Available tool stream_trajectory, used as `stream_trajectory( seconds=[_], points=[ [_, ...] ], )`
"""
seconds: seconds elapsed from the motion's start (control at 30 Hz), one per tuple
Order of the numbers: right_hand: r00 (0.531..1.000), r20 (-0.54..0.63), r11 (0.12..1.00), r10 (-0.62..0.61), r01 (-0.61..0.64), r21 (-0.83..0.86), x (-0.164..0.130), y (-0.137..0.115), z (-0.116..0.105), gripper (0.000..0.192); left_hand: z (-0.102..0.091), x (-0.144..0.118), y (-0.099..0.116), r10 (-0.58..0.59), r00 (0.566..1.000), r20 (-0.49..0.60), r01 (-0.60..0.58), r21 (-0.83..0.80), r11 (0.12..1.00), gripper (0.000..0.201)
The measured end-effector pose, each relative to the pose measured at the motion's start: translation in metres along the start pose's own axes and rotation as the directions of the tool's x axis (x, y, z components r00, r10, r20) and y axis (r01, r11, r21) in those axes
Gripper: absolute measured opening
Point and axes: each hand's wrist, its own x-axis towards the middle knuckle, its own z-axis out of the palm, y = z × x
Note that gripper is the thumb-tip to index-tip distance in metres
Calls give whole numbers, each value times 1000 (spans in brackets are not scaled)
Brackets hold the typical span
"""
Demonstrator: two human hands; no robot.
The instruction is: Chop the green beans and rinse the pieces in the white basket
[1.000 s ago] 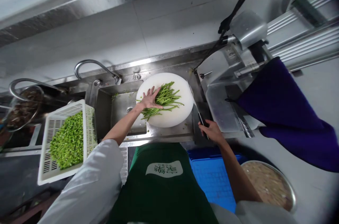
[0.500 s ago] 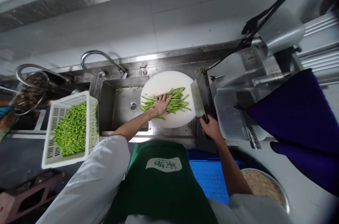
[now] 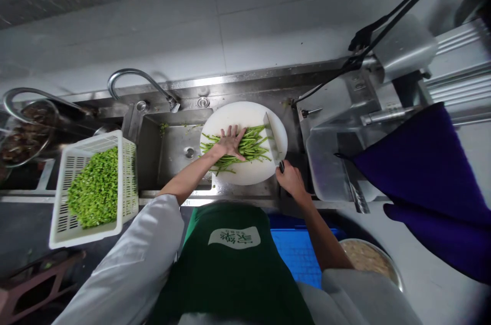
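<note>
A round white cutting board [image 3: 249,174] lies over the right part of a steel sink [image 3: 169,148]. A bundle of long green stalks [image 3: 255,143] lies across the board. My left hand [image 3: 229,143] presses flat on the stalks, fingers spread. My right hand [image 3: 290,179] grips the handle of a cleaver [image 3: 272,141], whose blade stands at the right ends of the stalks.
A white slotted basket [image 3: 63,197] of chopped greens sits left of the sink. A faucet [image 3: 140,79] arches over the basin. A metal bowl [image 3: 23,133] stands far left. A slicing machine [image 3: 356,125] and purple cloth [image 3: 429,181] are right. A blue crate [image 3: 297,253] and metal basin [image 3: 368,258] sit below.
My right hand brought the cleaver from the counter edge beside the board onto the board, against the stalk ends. My left hand shifted onto the middle of the stalks.
</note>
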Motion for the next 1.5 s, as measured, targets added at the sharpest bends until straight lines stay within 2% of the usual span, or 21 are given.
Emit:
stream_trajectory(
  seconds=[0.07, 0.13, 0.3, 0.37, 0.5, 0.67, 0.77, 0.93, 1.07, 1.23, 1.33, 1.5],
  points=[
    [1000, -28, 1000, -11, 11, -9, 10, -4, -5, 46, 0, 8, 6, -6, 1000, 24, 7, -49, 999, 162],
    [999, -33, 1000, -16, 15, -23, 21, -8, -9, 45, 9, 12, 15, -10, 1000, 25, 11, -51, 999, 162],
    [1000, -20, 998, -1, -1, -66, 29, -11, -20, 40, 40, 7, 37, -16, 981, -191, 30, 67, 997, 153],
    [999, -42, 996, 17, -21, -82, 24, -12, -25, 40, 44, 5, 38, -24, 974, -223, 37, 55, 998, 148],
    [999, -50, 992, 17, -24, -123, 10, -17, -34, 39, 40, 7, 33, -51, 973, -224, 53, 3, 999, 140],
    [1000, -17, 988, -19, 16, -153, -1, -23, -39, 39, 32, 9, 34, -65, 982, -175, 69, 14, 998, 131],
    [999, 17, 985, -32, 34, -168, 6, -26, -35, 40, 30, 7, 38, -73, 983, -166, 79, 32, 996, 128],
    [999, 41, 990, -23, 29, -140, 35, -34, -26, 40, 30, 6, 40, -50, 985, -164, 66, 94, 993, 121],
    [998, 62, 989, -23, 32, -142, 41, -37, -41, 37, 31, 5, 39, -49, 985, -164, 71, 129, 989, 117],
    [1000, 15, 984, -23, 25, -179, 20, -37, -59, 38, 32, 4, 40, -41, 985, -170, 65, 135, 989, 116],
    [998, 51, 983, -47, 55, -175, 23, -42, -50, 38, 33, 5, 40, -35, 985, -172, 60, 140, 988, 115],
    [997, 75, 985, -27, 39, -169, 48, -54, -33, 38, 35, 5, 39, -32, 984, -174, 57, 140, 989, 114]
  ],
)
